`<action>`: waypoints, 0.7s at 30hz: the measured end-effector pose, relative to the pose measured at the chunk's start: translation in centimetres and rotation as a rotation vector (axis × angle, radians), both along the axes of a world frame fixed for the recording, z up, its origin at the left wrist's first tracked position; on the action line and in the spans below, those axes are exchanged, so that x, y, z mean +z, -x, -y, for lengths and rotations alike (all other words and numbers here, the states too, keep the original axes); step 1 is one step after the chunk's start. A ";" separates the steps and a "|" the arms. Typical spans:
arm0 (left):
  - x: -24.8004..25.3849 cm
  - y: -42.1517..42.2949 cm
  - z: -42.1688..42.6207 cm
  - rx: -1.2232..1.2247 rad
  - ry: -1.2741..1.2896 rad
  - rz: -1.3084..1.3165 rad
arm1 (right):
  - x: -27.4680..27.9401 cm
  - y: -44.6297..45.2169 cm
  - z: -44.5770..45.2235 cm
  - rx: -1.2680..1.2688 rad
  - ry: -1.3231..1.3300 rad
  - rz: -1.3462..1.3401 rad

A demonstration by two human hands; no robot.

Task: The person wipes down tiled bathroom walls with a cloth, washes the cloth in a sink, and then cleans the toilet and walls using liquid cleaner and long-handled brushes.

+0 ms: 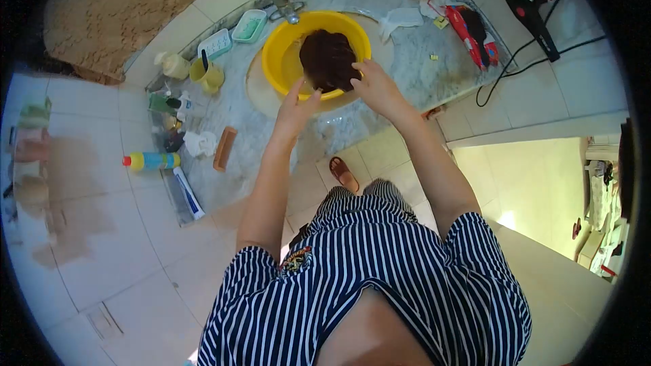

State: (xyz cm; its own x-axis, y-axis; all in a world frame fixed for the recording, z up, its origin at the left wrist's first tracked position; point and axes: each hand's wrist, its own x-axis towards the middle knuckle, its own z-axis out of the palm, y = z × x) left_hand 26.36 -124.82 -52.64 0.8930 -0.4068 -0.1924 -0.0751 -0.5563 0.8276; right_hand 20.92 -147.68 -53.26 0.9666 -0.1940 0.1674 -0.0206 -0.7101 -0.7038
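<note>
Step, as judged: handling dark bundle inside yellow basin, toward right edge. My left hand, right hand wide-fingered at near edge; contact unclear. Next move calls for closing fingers.

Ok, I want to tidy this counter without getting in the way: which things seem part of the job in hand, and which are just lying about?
Apparently in the job:
- yellow basin, left hand and right hand at its near side
- dark brown bundle inside it

Lying about, untouched:
- comb
- white-and-blue tube
- yellow-and-blue bottle
- hair dryer
</note>
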 end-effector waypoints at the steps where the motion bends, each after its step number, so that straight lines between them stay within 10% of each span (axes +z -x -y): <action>1: -0.7 -0.6 0.1 0.151 0.236 -0.242 | 0.1 -1.0 0.1 0.052 -0.089 -0.117; 11: -5.2 -8.3 0.3 0.590 0.842 -0.721 | -10.8 -15.0 -8.4 0.211 0.219 -0.851; 15: -3.9 -7.4 0.1 0.677 0.844 -0.742 | -19.8 -19.1 -5.2 0.649 0.721 -0.417; 18: -5.6 -7.7 0.2 0.739 0.959 -0.766 | -14.9 -22.2 -1.9 0.888 0.548 -0.480; 21: -8.0 -9.1 1.9 0.833 0.959 -0.831 | -18.5 -22.6 -4.2 0.544 0.385 -0.473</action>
